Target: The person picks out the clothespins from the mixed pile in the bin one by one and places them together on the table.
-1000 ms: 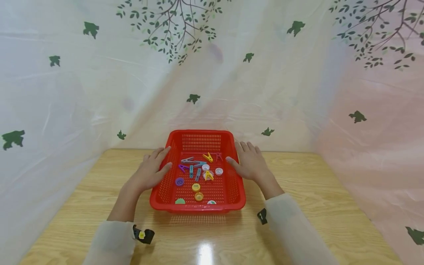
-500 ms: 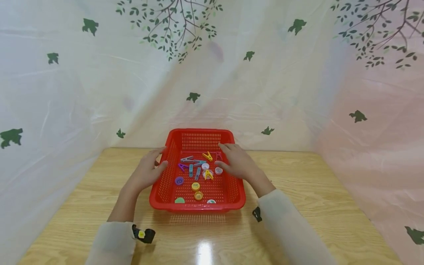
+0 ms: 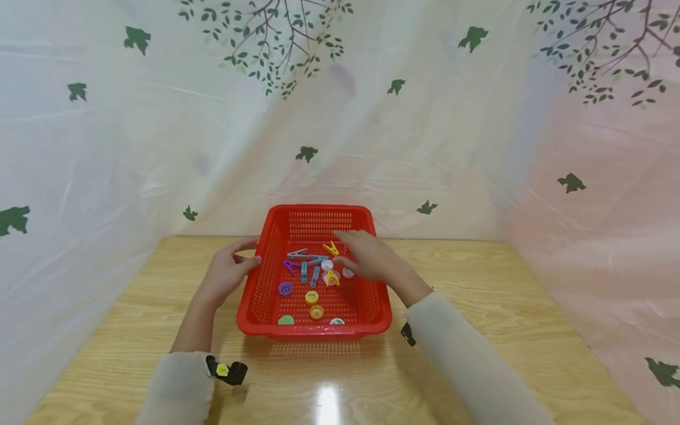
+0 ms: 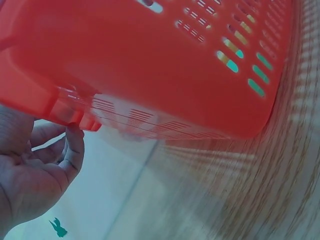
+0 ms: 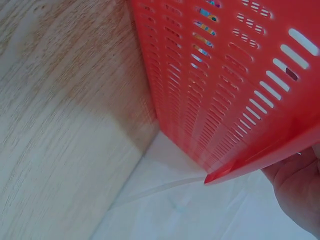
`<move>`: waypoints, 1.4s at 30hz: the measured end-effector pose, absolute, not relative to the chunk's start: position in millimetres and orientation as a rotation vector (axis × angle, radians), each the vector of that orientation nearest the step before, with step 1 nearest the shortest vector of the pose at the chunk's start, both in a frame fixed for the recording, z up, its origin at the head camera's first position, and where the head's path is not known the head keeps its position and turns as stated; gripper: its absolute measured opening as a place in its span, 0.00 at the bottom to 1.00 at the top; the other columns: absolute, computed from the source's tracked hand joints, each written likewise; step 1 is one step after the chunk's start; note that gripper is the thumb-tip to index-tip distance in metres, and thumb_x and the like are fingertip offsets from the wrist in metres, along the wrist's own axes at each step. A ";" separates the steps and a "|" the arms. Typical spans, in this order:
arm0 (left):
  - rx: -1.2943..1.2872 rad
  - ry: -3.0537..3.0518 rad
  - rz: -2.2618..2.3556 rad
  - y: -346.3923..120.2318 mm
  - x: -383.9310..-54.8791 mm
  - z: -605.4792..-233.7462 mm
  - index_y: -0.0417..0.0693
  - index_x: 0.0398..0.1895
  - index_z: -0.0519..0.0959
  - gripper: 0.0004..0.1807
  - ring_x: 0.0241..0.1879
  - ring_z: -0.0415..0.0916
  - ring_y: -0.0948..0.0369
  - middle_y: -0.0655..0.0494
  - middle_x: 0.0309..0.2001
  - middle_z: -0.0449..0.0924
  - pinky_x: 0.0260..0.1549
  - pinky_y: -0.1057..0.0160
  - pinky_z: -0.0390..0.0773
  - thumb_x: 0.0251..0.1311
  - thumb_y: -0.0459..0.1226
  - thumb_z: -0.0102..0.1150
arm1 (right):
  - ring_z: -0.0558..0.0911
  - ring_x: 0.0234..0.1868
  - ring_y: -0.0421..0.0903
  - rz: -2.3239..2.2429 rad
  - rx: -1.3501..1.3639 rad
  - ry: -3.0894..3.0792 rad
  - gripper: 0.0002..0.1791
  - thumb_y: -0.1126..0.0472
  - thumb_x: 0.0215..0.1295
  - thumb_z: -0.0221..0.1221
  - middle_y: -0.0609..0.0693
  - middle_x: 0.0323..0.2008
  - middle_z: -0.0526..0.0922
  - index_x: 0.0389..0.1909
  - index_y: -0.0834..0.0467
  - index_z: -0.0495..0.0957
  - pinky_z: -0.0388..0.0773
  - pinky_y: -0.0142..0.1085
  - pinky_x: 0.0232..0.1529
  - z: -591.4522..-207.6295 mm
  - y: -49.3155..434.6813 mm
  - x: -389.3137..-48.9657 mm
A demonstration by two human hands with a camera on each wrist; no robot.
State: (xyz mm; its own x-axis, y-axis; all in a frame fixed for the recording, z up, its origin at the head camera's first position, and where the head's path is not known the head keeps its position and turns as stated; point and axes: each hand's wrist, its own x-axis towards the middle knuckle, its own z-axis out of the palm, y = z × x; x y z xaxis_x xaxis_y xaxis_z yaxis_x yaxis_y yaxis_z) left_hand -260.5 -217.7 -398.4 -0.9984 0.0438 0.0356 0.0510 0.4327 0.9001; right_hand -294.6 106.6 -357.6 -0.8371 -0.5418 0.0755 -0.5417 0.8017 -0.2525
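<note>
A red plastic basket (image 3: 313, 329) stands on the table in the head view, holding clothespins and bottle caps. At its left rim my left hand (image 3: 220, 277) holds on, thumb on top; the left wrist view shows curled fingers (image 4: 75, 150) under the edge. My right hand (image 3: 372, 257) reaches over the right rim, fingers extended above the contents, holding nothing visible. Near its fingertips lie a yellow clothespin (image 3: 330, 248) and a white cap (image 3: 326, 265). Another yellow clothespin (image 3: 332, 278) lies nearer the middle. A reddish clothespin is mostly hidden behind the right hand.
Blue clothespins (image 3: 304, 271) and a purple clothespin (image 3: 290, 267) lie left of centre in the basket. Toward its front are a purple cap (image 3: 285, 288), a yellow cap (image 3: 311, 297) and a green cap (image 3: 285, 320). A patterned curtain (image 3: 340, 177) hangs behind the wooden table (image 3: 478, 295).
My right hand has moved left from the basket's right rim to above its contents. My left hand has slid slightly outward, its fingers going from lying over the left rim to holding it.
</note>
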 end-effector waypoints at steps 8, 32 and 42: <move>-0.005 -2.575 -1.885 -222.4 -260.0 -401.6 0.48 0.76 0.67 0.32 0.57 0.79 0.48 0.44 0.70 0.69 0.63 0.47 0.75 0.72 0.45 0.61 | 0.76 0.67 0.52 -0.458 -0.919 2.917 0.35 0.46 0.70 0.64 0.53 0.67 0.78 0.73 0.56 0.70 0.74 0.50 0.66 -357.3 98.6 -296.0; 0.060 -2.439 -1.980 -220.6 -258.9 -410.4 0.43 0.71 0.73 0.27 0.46 0.81 0.58 0.40 0.63 0.75 0.47 0.65 0.84 0.73 0.40 0.61 | 0.84 0.39 0.44 -0.736 -0.714 2.632 0.29 0.48 0.67 0.67 0.48 0.47 0.86 0.66 0.57 0.78 0.86 0.35 0.43 -373.6 88.1 -316.3; 0.064 -2.378 -2.031 -220.0 -262.2 -413.9 0.40 0.70 0.73 0.26 0.44 0.82 0.61 0.39 0.62 0.76 0.48 0.62 0.85 0.72 0.37 0.61 | 0.83 0.38 0.44 -0.632 -0.780 2.595 0.25 0.49 0.71 0.64 0.47 0.41 0.86 0.63 0.58 0.80 0.83 0.36 0.45 -381.2 84.3 -322.2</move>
State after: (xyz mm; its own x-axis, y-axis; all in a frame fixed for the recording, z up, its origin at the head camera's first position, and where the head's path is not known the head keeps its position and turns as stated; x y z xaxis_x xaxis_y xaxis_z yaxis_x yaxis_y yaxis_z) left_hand -262.2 -220.0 -413.9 -0.9991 -0.0401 -0.0161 -0.0221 0.1557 0.9875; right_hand -322.2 84.3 -381.2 -0.7840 -0.5861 -0.2046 -0.4263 0.7479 -0.5088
